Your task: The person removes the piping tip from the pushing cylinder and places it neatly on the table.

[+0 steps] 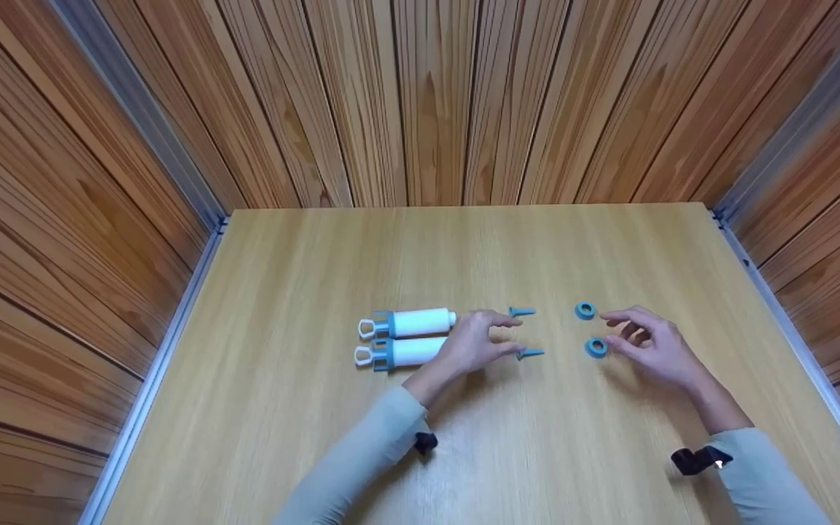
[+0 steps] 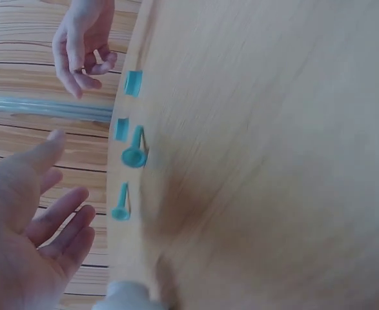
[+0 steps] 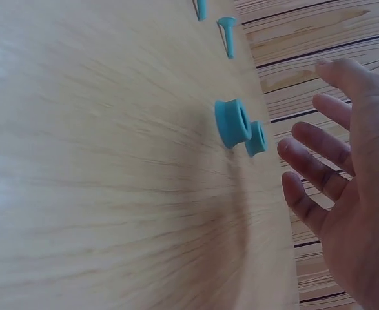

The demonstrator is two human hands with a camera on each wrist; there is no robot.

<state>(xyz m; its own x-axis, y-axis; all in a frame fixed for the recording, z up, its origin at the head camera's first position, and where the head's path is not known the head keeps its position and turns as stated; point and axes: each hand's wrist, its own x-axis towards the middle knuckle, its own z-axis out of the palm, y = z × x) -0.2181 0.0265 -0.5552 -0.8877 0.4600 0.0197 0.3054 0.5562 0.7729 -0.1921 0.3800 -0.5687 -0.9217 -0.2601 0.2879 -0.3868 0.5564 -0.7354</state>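
Two white plunger tubes (image 1: 420, 322) that resemble large syringes, with blue-teal collars and white loop handles, lie side by side. Over their right ends hovers my left hand (image 1: 472, 341), thumb and fingers apart, hiding part of the lower tube (image 1: 413, 352). Its fingertips are close to two small teal flared pegs (image 1: 526, 311), which resemble nozzles; one flared end (image 2: 134, 157) faces the left wrist camera. My right hand (image 1: 653, 346) is held beside two teal grooved rings (image 1: 585, 318), its fingers loosely bent and holding nothing. The nearer ring (image 3: 229, 126) overlaps the other in the right wrist view.
All the parts lie on a light wooden tabletop (image 1: 303, 277). Wood-plank walls (image 1: 434, 102) enclose the back and sides, with metal rails (image 1: 165, 343) along the side edges. Each wrist wears a small black camera (image 1: 701, 461) at the sleeve.
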